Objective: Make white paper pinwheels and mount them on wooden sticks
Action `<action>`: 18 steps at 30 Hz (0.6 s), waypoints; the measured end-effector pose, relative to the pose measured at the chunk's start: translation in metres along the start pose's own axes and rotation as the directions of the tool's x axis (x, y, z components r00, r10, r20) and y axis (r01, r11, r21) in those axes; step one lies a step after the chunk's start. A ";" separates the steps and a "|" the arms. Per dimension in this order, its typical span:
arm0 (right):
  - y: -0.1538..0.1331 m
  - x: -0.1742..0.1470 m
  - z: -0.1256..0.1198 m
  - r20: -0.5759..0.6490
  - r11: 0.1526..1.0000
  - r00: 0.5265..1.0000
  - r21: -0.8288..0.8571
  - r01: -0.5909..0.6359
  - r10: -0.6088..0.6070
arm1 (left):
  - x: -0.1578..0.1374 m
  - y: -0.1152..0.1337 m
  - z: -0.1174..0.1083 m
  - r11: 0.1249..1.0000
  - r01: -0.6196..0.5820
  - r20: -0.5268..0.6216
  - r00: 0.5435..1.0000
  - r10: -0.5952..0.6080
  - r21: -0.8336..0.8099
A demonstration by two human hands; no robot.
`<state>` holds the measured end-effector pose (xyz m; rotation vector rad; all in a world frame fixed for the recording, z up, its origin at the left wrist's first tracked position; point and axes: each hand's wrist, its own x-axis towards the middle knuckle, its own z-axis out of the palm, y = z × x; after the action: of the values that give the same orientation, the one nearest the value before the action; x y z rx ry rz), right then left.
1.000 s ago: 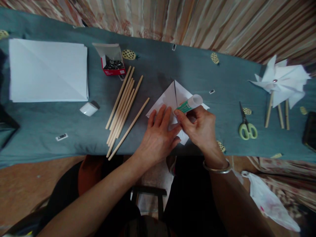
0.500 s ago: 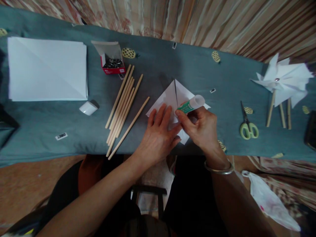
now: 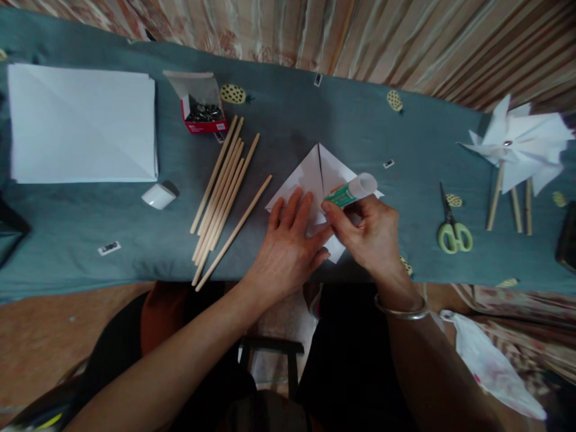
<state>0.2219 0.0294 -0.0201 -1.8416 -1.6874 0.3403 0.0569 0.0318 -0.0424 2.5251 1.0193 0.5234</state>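
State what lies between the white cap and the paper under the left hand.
In the head view, wooden sticks lie between the cap and paper.

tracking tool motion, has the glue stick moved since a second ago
Yes, slightly: the glue stick in the right hand has shifted right and down the picture, judged against the nearest printed label on the tablecloth.

Scissors point(image 3: 450, 228) with green handles lie near white paper pinwheels point(image 3: 531, 139) on the right of the worktop point(image 3: 427, 144), a red box point(image 3: 203, 126) of little shiny bits point(image 3: 204, 112) and a big pile of white paper point(image 3: 85, 123) sit on the left, a curtain point(image 3: 315, 36) hangs behind, and a white bag point(image 3: 497, 369) is down below.
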 end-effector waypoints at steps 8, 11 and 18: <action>0.000 -0.001 -0.002 0.010 1.000 1.000 0.011 -0.010 0.010 | 0.000 0.001 -0.001 1.000 0.001 0.021 1.000 -0.001 0.003; 0.000 -0.001 -0.003 0.014 1.000 1.000 0.011 -0.013 0.013 | 0.001 0.001 -0.001 1.000 0.002 0.014 1.000 -0.002 0.006; 0.000 -0.001 -0.004 0.022 1.000 0.999 0.010 -0.028 0.028 | 0.001 0.000 -0.002 1.000 -0.001 0.017 1.000 0.001 -0.008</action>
<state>0.2242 0.0270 -0.0172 -1.8617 -1.6726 0.3813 0.0568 0.0324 -0.0406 2.5190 1.0077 0.5040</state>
